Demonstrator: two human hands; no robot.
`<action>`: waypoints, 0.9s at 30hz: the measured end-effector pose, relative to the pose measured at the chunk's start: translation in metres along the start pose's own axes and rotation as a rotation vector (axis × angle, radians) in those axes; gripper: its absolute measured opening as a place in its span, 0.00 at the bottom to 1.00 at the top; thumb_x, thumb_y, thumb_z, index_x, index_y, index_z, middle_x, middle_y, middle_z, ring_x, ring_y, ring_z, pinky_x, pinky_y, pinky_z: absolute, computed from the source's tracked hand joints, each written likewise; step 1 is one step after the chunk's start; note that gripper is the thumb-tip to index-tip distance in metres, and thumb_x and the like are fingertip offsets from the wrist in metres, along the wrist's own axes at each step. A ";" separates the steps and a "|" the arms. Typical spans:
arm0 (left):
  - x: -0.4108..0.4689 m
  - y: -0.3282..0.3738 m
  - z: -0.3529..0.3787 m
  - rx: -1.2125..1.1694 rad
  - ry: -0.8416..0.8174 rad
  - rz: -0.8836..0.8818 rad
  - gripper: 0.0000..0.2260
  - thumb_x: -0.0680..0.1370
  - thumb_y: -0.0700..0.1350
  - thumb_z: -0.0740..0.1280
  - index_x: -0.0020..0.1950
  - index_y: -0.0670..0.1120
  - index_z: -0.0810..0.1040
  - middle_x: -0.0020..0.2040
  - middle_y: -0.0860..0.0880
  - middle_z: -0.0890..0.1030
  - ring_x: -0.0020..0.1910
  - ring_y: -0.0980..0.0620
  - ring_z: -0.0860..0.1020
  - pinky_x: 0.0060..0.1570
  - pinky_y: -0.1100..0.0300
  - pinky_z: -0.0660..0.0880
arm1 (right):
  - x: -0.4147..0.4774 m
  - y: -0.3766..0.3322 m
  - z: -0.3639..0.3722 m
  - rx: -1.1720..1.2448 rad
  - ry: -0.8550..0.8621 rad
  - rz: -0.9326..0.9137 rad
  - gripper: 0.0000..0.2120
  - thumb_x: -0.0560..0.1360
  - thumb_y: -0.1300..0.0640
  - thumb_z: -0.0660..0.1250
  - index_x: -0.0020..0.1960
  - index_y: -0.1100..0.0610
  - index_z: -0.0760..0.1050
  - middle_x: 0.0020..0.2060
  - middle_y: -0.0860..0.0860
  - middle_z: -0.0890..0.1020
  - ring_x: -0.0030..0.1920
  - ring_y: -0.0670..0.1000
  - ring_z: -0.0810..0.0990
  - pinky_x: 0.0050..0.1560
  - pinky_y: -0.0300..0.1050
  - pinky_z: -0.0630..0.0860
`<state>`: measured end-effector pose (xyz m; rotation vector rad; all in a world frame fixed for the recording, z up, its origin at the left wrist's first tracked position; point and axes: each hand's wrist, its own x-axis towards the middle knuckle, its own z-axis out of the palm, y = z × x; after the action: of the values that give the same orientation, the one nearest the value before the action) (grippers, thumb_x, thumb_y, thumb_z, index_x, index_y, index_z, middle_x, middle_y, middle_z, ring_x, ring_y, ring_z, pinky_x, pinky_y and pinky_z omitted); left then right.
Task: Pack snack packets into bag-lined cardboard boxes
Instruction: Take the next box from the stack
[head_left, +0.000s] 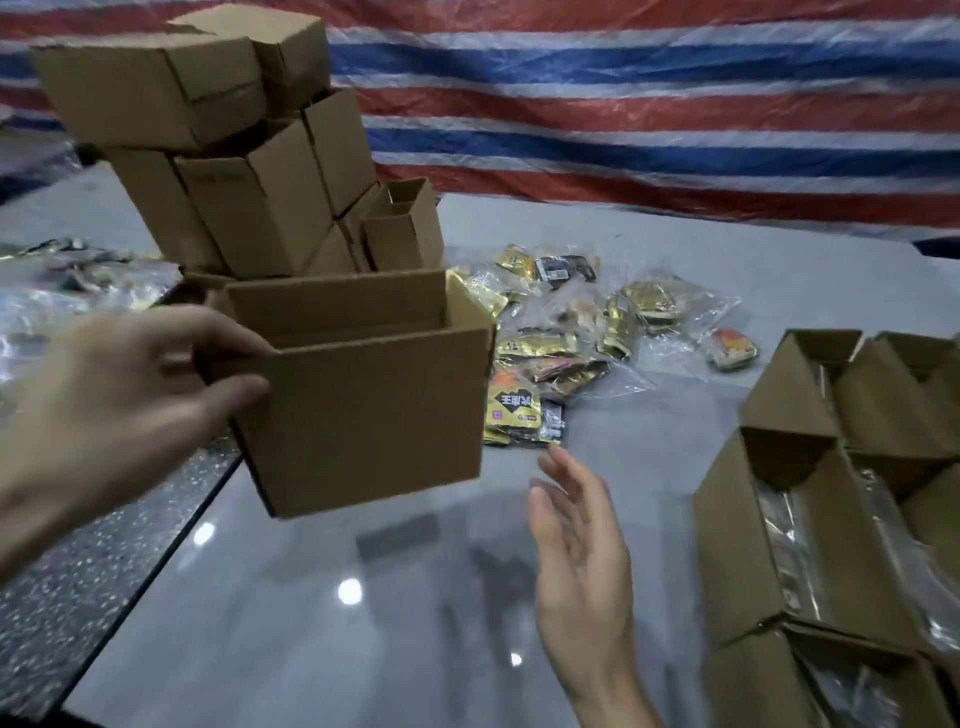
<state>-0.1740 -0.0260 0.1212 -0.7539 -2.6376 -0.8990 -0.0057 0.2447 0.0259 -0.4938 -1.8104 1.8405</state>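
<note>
Left hand (119, 384) pinches left edge of open cardboard box (363, 415); box held clear above grey surface (311, 639). Box stack (234, 156) behind it. Snack packets (561, 338) heaped on surface just right of held box. Right hand (576, 551) spread, empty, below box's right corner, not touching. Bag-lined boxes (737, 545) far right.

Left hand (114, 400) raised, thumb-and-finger grip on box (363, 410) edge; right hand (576, 561) lower, fingers straight, palm facing left.

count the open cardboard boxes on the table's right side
5: one column holds the front box, middle box and back box; to its right, the rear right box and the edge box, cut off by the frame. More may be hidden there.
</note>
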 end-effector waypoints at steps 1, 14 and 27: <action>-0.003 0.022 0.013 -0.041 -0.003 0.014 0.15 0.71 0.55 0.74 0.57 0.59 0.82 0.51 0.63 0.83 0.48 0.63 0.82 0.43 0.68 0.80 | 0.000 0.000 -0.004 -0.005 0.025 0.010 0.19 0.74 0.42 0.65 0.65 0.41 0.73 0.61 0.33 0.78 0.63 0.38 0.77 0.57 0.31 0.73; -0.103 0.042 0.177 -0.305 -0.005 0.269 0.22 0.74 0.51 0.72 0.67 0.51 0.76 0.63 0.51 0.73 0.68 0.50 0.73 0.66 0.57 0.72 | 0.003 0.024 -0.048 -0.321 0.178 0.322 0.22 0.76 0.67 0.65 0.64 0.47 0.76 0.54 0.44 0.82 0.54 0.45 0.80 0.53 0.40 0.75; -0.130 -0.032 0.266 -0.598 -0.522 -0.269 0.32 0.60 0.62 0.83 0.61 0.54 0.81 0.56 0.57 0.84 0.58 0.57 0.82 0.60 0.53 0.78 | 0.010 0.017 -0.047 -0.445 0.151 0.379 0.17 0.73 0.66 0.70 0.54 0.47 0.74 0.49 0.42 0.81 0.53 0.47 0.80 0.47 0.33 0.73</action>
<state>-0.1022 0.0675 -0.1517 -0.8645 -2.9782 -1.8365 0.0122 0.2885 0.0079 -1.1760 -2.1316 1.5570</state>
